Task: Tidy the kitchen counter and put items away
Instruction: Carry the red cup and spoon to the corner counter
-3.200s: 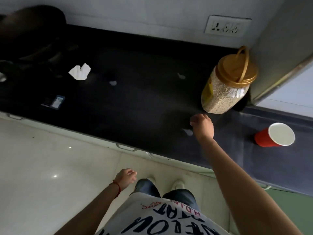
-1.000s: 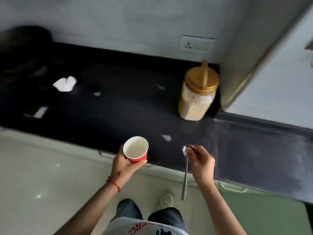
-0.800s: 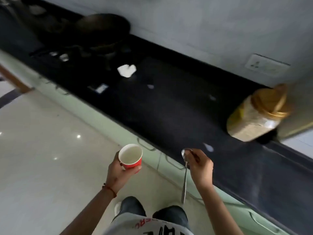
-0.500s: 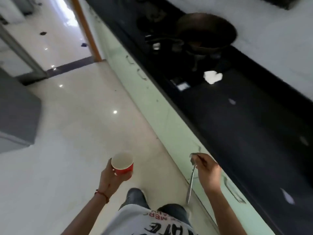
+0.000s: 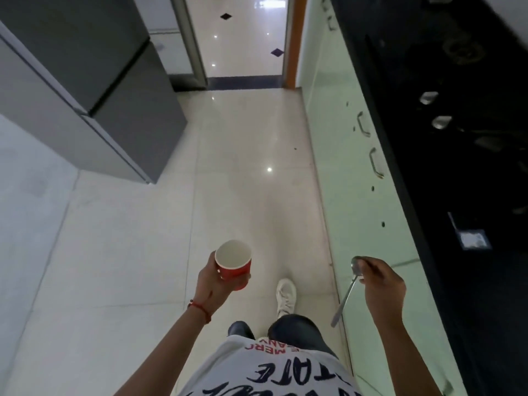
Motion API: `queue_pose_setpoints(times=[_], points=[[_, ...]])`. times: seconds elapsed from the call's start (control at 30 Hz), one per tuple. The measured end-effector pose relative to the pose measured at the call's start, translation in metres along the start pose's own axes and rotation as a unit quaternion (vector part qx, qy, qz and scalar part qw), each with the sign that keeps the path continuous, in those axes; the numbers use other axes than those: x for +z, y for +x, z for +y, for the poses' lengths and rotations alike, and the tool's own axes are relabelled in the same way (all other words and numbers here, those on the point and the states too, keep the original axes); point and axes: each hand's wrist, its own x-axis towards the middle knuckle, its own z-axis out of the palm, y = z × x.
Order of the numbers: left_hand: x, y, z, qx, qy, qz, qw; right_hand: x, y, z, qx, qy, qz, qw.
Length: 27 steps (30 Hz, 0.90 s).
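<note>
My left hand (image 5: 213, 284) holds a red paper cup (image 5: 233, 264) upright at waist height over the floor; its white inside looks empty. My right hand (image 5: 381, 284) grips a metal spoon (image 5: 347, 292) near its bowl, and the handle hangs down towards the floor. Both hands are out in front of my body, away from the black counter (image 5: 471, 172), which runs along the right side of the view.
Pale green cabinet fronts (image 5: 348, 195) with metal handles line the right below the counter. A grey fridge (image 5: 94, 90) stands at the left. The glossy tiled floor (image 5: 243, 167) leads ahead to a doorway (image 5: 243, 38). A small packet (image 5: 473, 240) lies on the counter.
I have turned left, away from the counter, and now face down the kitchen aisle towards the doorway. The cup and the spoon stay in my hands as before.
</note>
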Motion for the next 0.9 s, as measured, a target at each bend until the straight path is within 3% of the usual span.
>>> queue_pose_setpoints(times=[0.3, 0.57, 0.77, 0.9], points=[[0.007, 0.115, 0.075, -0.017, -0.003, 0.086, 0.996, 0.068, 0.152, -0.074, -0.054, 0.005, -0.09, 0.994], [-0.013, 0.21, 0.104, -0.067, -0.049, 0.149, 0.985, 0.16, 0.268, -0.15, -0.105, -0.011, -0.147, 0.984], [-0.048, 0.322, 0.141, -0.07, -0.062, 0.148, 0.985, 0.235, 0.35, -0.205, -0.1, 0.001, -0.136, 0.986], [-0.074, 0.413, 0.195, -0.028, -0.042, 0.116, 0.992, 0.271, 0.4, -0.246, -0.107, 0.028, -0.113, 0.987]])
